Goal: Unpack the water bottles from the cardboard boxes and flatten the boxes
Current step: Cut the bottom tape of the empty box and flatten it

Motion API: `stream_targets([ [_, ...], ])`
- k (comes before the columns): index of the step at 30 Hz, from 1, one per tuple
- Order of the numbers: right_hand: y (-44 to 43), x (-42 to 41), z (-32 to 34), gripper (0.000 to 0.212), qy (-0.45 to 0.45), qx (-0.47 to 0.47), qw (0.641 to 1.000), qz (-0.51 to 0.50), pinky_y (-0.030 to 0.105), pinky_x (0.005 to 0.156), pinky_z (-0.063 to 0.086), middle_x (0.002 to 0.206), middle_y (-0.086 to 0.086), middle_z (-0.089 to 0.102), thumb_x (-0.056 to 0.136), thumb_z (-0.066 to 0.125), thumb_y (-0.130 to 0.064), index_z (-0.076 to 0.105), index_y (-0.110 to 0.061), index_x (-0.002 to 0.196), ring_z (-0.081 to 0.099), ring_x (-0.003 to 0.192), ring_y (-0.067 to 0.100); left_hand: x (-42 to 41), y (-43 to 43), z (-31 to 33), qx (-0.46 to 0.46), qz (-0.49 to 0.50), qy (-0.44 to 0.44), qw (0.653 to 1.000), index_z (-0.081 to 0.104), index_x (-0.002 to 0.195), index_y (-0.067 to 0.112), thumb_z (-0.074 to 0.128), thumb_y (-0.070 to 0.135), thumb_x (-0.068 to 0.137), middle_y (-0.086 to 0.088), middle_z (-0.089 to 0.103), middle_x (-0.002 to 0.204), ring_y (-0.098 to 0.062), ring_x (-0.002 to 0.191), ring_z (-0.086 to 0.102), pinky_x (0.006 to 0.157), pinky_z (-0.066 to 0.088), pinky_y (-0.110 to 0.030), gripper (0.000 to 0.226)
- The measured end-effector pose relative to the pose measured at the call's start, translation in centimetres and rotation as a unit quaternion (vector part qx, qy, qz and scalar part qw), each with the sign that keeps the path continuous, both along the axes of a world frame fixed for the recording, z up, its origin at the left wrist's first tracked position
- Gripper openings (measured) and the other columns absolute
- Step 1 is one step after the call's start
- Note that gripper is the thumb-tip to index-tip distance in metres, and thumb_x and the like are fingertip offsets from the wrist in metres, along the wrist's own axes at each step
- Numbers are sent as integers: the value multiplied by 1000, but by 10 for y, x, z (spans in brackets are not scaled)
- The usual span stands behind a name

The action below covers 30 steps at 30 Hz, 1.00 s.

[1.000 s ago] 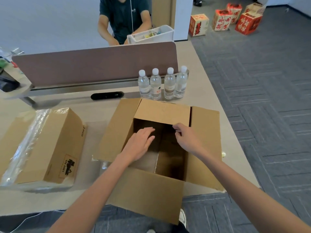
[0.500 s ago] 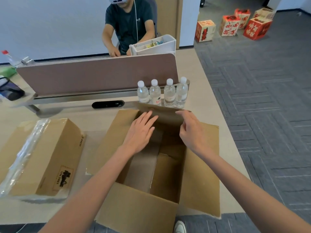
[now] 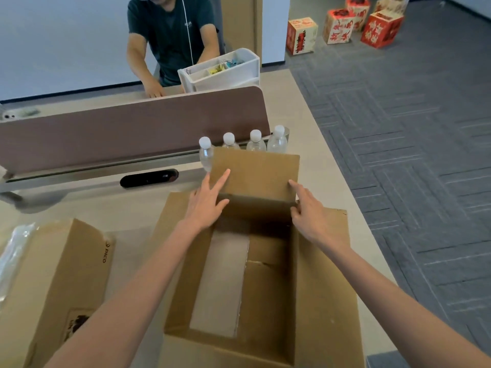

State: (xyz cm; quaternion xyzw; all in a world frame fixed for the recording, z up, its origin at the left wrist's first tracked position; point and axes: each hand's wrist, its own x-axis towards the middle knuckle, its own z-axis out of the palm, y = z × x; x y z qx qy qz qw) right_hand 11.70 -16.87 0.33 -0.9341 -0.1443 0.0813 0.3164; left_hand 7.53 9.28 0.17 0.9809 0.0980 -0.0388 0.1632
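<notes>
Left hand (image 3: 207, 205): grip open, fingers straight and spread, pressed flat on the inner face of the far flap (image 3: 257, 173) near its left edge.
Right hand (image 3: 310, 221): grip closed on the far flap, index finger straight up the flap's right edge, other fingers curled round that edge at the fold.
Open box (image 3: 326, 288): in the middle of the worktop (image 3: 318, 181), near side past its front edge, side flaps spread outward, far flap standing upright, bottom flaps visible inside.
Water bottles (image 3: 277, 142): four upright in a row, white caps, just behind the far flap and in front of the divider panel (image 3: 132, 136); lower parts hidden by the flap.
Second box (image 3: 66, 274): on the worktop to the left of the open box, closed, clear plastic wrap (image 3: 13, 256) along its left side.
Black device (image 3: 148, 177): set in the rail below the divider panel.
Beyond the divider: seated person (image 3: 170, 35) in a dark shirt, white organiser tray (image 3: 225, 73) just beside.
Floor: grey carpet (image 3: 398, 155), red printed boxes (image 3: 380, 29) far off at the top right.
</notes>
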Motion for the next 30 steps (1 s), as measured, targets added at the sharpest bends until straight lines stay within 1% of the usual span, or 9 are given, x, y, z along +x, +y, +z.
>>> stream_targets([
  [4, 1, -8, -9, 60, -19, -37, 999, -9, 36, 111, 32, 144, 1, 47, 97, 54, -19, 28, -25, 150, 45, 129, 22, -3, 4, -10, -8, 6, -43, 999, 12, 157, 35, 60, 25, 96, -18, 39, 145, -32, 126, 49, 106, 40, -42, 77],
  [8, 1, -13, -15, 47, -57, -58, 996, -30, 33, 105, 36, 128, 2, 55, 99, 52, -23, 39, -23, 144, 50, 116, 22, -13, 7, -24, 3, 0, -72, 997, 29, 154, 25, 63, 22, 94, -11, 48, 120, -26, 105, 53, 93, 45, -36, 69],
  [10, 1, -12, -18, 41, -63, -69, 995, -38, 32, 97, 42, 122, 1, 53, 99, 51, -26, 46, -23, 140, 52, 107, 21, -16, 10, -31, 8, -9, -69, 998, 36, 151, 25, 62, 23, 94, -11, 50, 121, -27, 109, 52, 95, 43, -36, 62],
  [12, 0, -11, -22, 38, -70, -77, 994, -41, 31, 93, 46, 120, 1, 50, 99, 53, -29, 52, -23, 136, 52, 104, 19, -19, 12, -38, 21, -14, -67, 997, 41, 148, 26, 59, 24, 96, -14, 49, 138, -30, 122, 48, 104, 38, -38, 56],
  [15, -1, -8, -28, 31, -85, -88, 992, -24, 34, 96, 43, 128, 2, 52, 99, 54, -27, 60, -20, 129, 51, 113, 21, -22, 13, -43, 27, -30, -88, 995, 50, 143, 22, 58, 21, 97, -9, 39, 154, -28, 133, 42, 112, 32, -40, 47],
  [19, 0, -7, -33, 25, -90, -95, 991, -21, 35, 91, 40, 118, -1, 65, 101, 50, -25, 66, -18, 118, 54, 109, 22, -17, 13, -44, 19, -48, -119, 992, 65, 121, 18, 61, 14, 93, -3, 64, 123, -27, 113, 55, 100, 39, -37, 28],
  [23, 2, -9, -34, 23, -87, -87, 992, -29, 35, 90, 42, 111, -2, 68, 102, 47, -24, 67, -18, 111, 59, 101, 21, -18, 14, -47, 12, -36, -129, 991, 67, 105, 16, 61, 12, 93, -2, 65, 101, -28, 99, 54, 91, 41, -37, 14],
  [27, 0, -9, -33, 23, -84, -79, 993, -33, 34, 91, 40, 110, -3, 69, 102, 46, -24, 67, -19, 110, 59, 101, 20, -17, 13, -49, 6, -35, -129, 991, 66, 104, 15, 59, 12, 94, -2, 64, 105, -28, 102, 53, 93, 39, -36, 13],
  [30, 0, -9, -30, 26, -82, -88, 992, -29, 32, 96, 38, 117, -3, 66, 102, 45, -27, 64, -20, 118, 57, 108, 19, -20, 12, -48, 18, -36, -121, 992, 65, 117, 16, 58, 13, 95, -4, 61, 125, -29, 116, 51, 102, 38, -38, 23],
])
